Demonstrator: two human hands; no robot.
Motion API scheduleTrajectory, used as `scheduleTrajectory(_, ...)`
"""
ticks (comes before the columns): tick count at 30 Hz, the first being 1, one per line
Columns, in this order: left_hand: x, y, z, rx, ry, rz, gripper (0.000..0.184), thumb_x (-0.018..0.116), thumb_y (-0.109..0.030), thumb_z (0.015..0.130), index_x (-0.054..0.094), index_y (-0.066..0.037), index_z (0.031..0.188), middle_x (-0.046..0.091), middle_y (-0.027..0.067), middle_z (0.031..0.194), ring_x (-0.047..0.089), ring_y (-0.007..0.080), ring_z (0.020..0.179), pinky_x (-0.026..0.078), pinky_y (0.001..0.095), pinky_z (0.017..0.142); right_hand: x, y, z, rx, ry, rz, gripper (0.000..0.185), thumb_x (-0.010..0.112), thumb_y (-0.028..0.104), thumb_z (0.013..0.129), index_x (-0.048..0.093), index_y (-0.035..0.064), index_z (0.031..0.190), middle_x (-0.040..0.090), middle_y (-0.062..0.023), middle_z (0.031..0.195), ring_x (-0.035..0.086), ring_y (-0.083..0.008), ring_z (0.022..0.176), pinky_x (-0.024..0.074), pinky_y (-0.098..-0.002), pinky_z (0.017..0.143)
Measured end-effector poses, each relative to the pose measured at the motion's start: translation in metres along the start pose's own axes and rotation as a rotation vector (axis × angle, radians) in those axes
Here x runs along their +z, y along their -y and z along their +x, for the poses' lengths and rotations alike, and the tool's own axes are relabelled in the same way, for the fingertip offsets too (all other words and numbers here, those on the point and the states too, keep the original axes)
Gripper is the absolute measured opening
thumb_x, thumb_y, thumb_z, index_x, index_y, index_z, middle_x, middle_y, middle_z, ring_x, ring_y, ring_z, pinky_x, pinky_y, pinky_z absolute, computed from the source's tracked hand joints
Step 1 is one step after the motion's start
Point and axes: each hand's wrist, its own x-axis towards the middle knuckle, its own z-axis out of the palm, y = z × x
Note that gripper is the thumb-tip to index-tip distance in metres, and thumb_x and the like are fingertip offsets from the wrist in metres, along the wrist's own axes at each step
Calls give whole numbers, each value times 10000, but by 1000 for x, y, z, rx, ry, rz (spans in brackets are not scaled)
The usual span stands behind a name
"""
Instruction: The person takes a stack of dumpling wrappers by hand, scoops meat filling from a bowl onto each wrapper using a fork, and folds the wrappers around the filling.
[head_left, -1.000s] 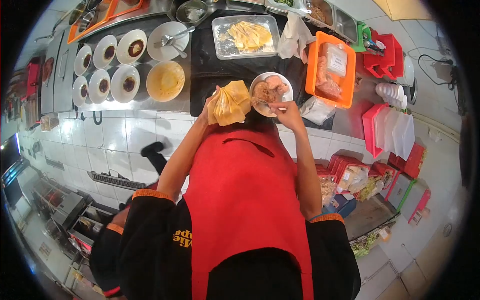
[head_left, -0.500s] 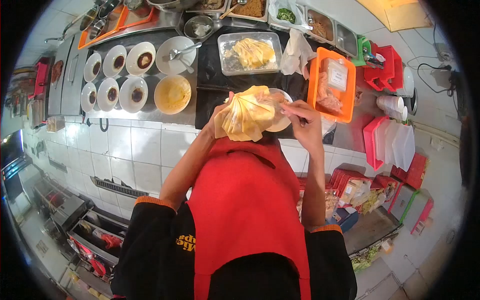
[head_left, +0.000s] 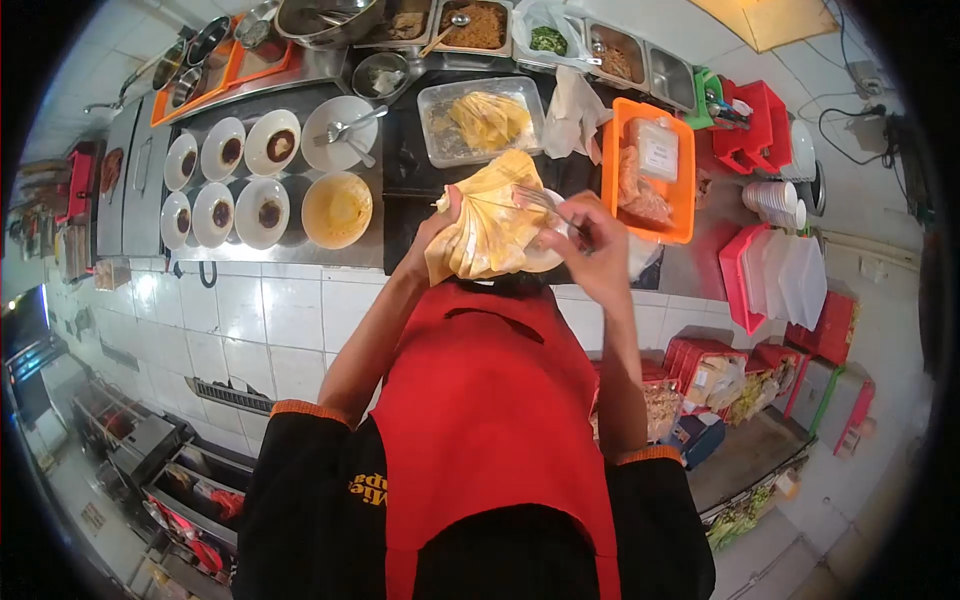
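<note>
My left hand is closed around a fanned stack of thin yellow dough wrappers, held in front of the red apron. My right hand pinches a small metal fork, whose tines lie over the right part of the stack. Behind the wrappers, partly hidden, is a small pale bowl; its contents cannot be made out. Straight ahead on the dark worktop stands a clear plastic tray with more yellow wrappers in it.
An orange tray with pinkish raw meat and a lidded tub stands to the right. Several white bowls with dark sauce line the left counter, beside a yellow-stained bowl. Metal food pans run along the back.
My right hand has shifted slightly left and turned, and the fork tines now show over the wrappers. The stack's upper edge has tilted up. The view has moved a little.
</note>
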Motion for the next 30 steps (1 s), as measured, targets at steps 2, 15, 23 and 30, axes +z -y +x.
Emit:
scheduleTrajectory(2,4,5,2,-18,29,15,723,391,-580,1024,359,-27,1489,554,164,1403,603,274,1248,500,422,1059,5,-1,-2,20,6,-120,207,799,8,820,686,20,994,636,-22,957,485,-44,698,382,-194,613)
scheduleTrajectory(15,-14,5,0,48,120,-69,716,381,-571,1034,413,5,1458,580,167,1375,613,255,1228,501,403,1053,-30,60,-12,3,160,-23,333,647,-105,880,734,52,1161,695,-71,884,591,-124,729,454,-239,656)
scheduleTrajectory(23,11,-2,-13,55,70,-40,692,373,-542,1052,395,9,1470,578,145,1380,614,262,1222,499,398,1050,-43,61,11,121,197,-280,321,588,-143,892,752,24,1112,673,-65,878,591,-106,757,450,-230,662)
scheduleTrajectory(30,19,-6,-5,63,280,-501,730,347,-592,1034,362,-35,1504,508,200,1450,554,345,1298,481,496,1064,-12,35,5,-132,36,-148,395,596,-206,789,785,66,1005,668,-82,891,618,-144,744,479,-243,676)
